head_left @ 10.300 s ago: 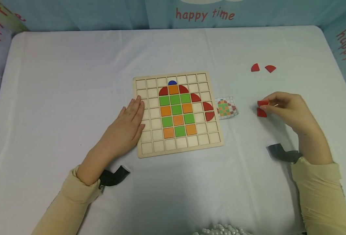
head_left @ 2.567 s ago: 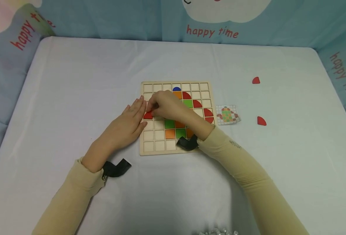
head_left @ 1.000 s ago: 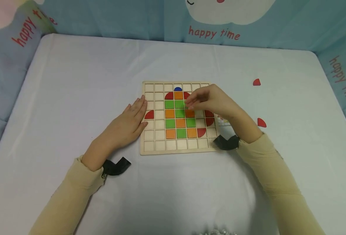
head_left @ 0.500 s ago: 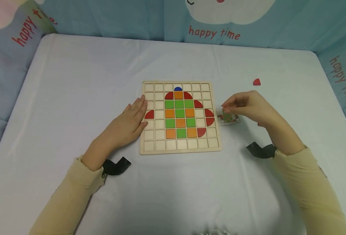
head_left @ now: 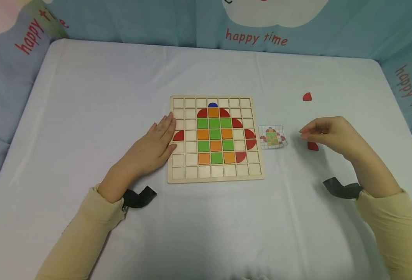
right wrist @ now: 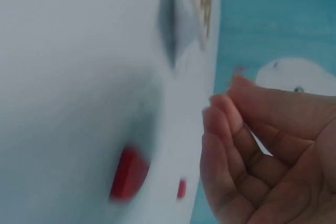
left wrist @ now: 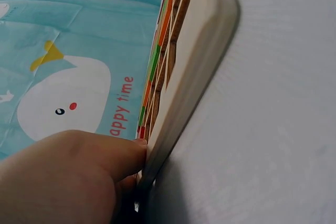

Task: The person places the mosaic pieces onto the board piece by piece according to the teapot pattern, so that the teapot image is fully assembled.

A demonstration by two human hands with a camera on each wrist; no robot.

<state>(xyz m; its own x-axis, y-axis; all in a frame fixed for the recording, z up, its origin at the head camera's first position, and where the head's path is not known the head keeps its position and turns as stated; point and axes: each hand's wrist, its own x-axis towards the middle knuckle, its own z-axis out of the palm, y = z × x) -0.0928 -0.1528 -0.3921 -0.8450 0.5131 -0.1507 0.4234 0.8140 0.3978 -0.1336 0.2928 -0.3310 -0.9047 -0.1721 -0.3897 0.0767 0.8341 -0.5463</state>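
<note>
My left hand (head_left: 147,154) rests on the left edge of the wooden grid board (head_left: 206,179), fingers straight; its thumb touches the board's side in the left wrist view. Set in the squares are green and orange tiles, a blue half-round piece (head_left: 212,105) and several red quarter-round pieces, among them one (head_left: 179,135) beside my left fingers and another (head_left: 241,157) at the lower right. Off to the right, my right hand (head_left: 335,136) hovers with fingers loosely bent and holds nothing. A loose red quarter-round piece (head_left: 313,146) lies below it, partly covered in the head view.
A second loose red piece (head_left: 307,97) lies farther back on the white tablecloth (head_left: 115,81). Against the board's right side is a small pattern card (head_left: 273,137). Printed blue curtains (head_left: 139,23) border the table.
Since 10.3 s ago, two more red pieces sit on the board and two fewer lie loose. In the last second my right hand has moved right, off the board. My left hand has stayed.
</note>
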